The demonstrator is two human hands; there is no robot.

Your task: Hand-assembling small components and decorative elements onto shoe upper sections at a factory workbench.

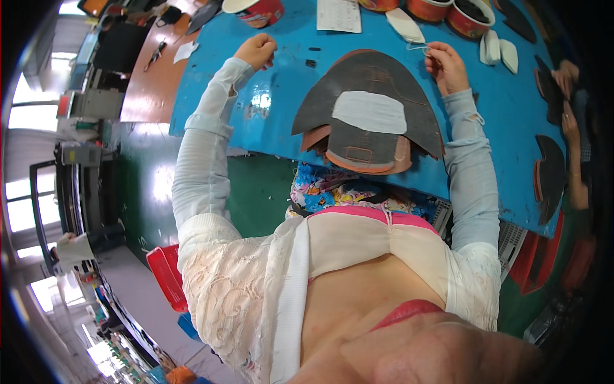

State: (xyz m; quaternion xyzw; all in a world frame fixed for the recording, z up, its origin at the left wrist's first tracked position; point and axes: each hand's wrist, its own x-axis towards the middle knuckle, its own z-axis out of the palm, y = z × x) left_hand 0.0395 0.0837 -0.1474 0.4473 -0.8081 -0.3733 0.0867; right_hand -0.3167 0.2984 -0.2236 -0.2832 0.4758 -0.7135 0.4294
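Note:
My left hand [256, 51] is raised over the far left part of the blue table, its fingers curled closed. What they hold, if anything, is hidden. On the far right, my right hand [446, 67] pinches a thin white strip [417, 47], close to a white pad [405, 25]. Between my arms lies a stack of dark grey, curved, flat-cut pieces [313, 96] with brown undersides, which look like shoe parts. A white patch [369, 112] rests on top. Neither hand touches the stack.
Red tubs [470, 18] stand along the far edge of the blue table [204, 109], beside a paper sheet [339, 15] and more white pads [490, 48]. Further dark pieces [549, 179] lie at the right, where another person's hands [566, 80] work. A red stool [167, 276] is at the left.

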